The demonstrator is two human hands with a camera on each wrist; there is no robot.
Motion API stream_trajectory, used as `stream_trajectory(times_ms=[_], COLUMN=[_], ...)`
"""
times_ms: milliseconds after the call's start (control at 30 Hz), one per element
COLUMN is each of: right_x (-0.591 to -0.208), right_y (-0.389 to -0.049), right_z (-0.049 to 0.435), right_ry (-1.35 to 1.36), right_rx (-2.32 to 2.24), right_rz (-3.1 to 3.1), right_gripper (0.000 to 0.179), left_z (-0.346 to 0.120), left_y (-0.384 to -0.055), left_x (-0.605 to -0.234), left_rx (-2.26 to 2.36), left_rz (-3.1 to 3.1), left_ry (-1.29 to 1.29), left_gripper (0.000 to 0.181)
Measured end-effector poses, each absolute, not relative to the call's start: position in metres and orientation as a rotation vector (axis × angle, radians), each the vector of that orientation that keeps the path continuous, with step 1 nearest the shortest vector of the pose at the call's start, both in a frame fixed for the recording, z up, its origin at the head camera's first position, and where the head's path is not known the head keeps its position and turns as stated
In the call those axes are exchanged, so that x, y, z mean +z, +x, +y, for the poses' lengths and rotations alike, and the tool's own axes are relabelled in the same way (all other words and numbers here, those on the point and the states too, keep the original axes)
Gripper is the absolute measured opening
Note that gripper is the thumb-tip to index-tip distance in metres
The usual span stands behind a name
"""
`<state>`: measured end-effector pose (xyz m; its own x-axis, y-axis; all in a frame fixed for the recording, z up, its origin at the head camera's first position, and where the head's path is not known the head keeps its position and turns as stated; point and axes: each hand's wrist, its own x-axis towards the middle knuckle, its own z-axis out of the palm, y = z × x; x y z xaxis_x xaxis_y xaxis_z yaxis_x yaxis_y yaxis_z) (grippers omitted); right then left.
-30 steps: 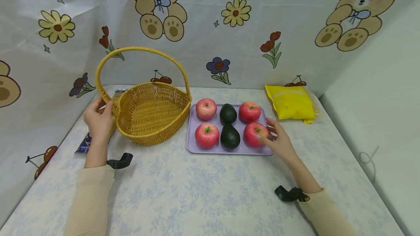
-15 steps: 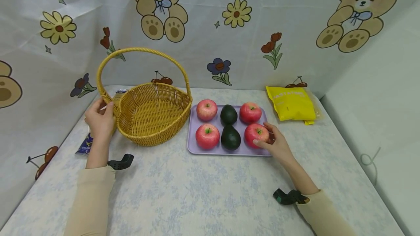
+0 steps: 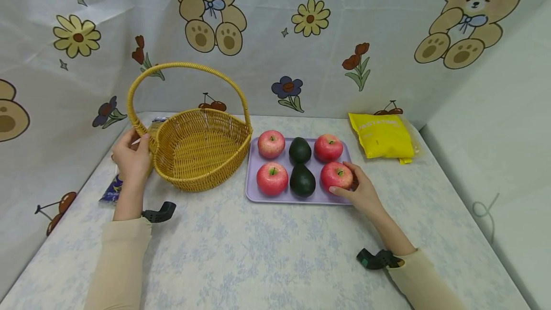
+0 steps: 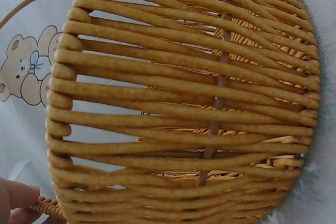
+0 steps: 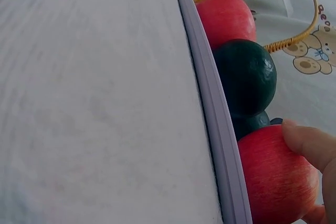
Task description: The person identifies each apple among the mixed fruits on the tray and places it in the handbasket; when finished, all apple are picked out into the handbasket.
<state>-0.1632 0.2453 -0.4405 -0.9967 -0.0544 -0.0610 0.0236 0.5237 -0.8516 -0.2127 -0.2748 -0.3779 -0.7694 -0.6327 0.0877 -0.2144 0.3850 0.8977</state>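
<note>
Red apple (image 3: 336, 176), at the near right corner of the lilac tray (image 3: 280, 199), now sits between the thumb and fingers of the right hand (image 3: 363, 193). A second ago those fingers stood wider at its right side; they have since closed in, and the right wrist view shows a digit against its skin. I judge that the reach is over and the grip is on, though the apple has not left the tray. Just left of it lies the near avocado (image 3: 303, 181).

Left of the tray, the left hand (image 3: 133, 159) pinches the foot of the handle (image 3: 187, 64) on the yellow basket (image 3: 200, 183), thumb and finger together there; that hand has hardly shifted.

At far right, a bright yellow packet (image 3: 383, 135) carries pale lettering too blurred to read surely. Beside the left hand, a dark blue packet (image 3: 113, 189) has small print I cannot make out.
</note>
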Motion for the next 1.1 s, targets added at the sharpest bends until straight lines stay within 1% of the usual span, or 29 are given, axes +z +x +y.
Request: stream_trajectory(times_ms=[400,600,867,1100], right_x=[-0.438,-0.426,-0.413,-0.386], right_y=[-0.164,-0.161,-0.164,-0.178], right_z=[0.244,0.249,0.242,0.206], right_ry=[0.032,0.062,-0.018,-0.209], right_rx=[-1.471,-1.563,-1.573,-1.673], right_rz=[2.753,2.744,2.755,2.719], right_gripper=[0.085,0.081,0.083,0.079], left_z=[-0.276,-0.275,-0.273,-0.273], left_y=[-0.212,-0.210,-0.210,-0.211], left_x=[-0.377,-0.378,-0.378,-0.376], left_rx=[-1.381,-1.356,-1.354,-1.345], left_rz=[-2.208,-2.201,-2.218,-2.211], left_ry=[0.728,0.719,0.746,0.734], left_gripper=[0.042,0.040,0.040,0.040])
